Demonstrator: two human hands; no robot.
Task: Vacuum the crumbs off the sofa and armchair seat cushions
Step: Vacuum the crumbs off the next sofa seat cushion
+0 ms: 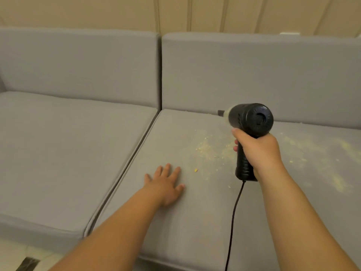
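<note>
Right hand [257, 151] grips the handle of a black handheld vacuum [252, 122], nozzle pointed at the back edge of the right seat cushion [175, 222], near the backrest [254, 75]. Black cord [233, 222] hangs from the handle base. Left hand [166, 184] lies flat on the same cushion, fingers spread, holding nothing. Yellow crumbs [209, 149] are scattered on the cushion between the hands and further right. Left seat cushion [58, 153] beside it.
</note>
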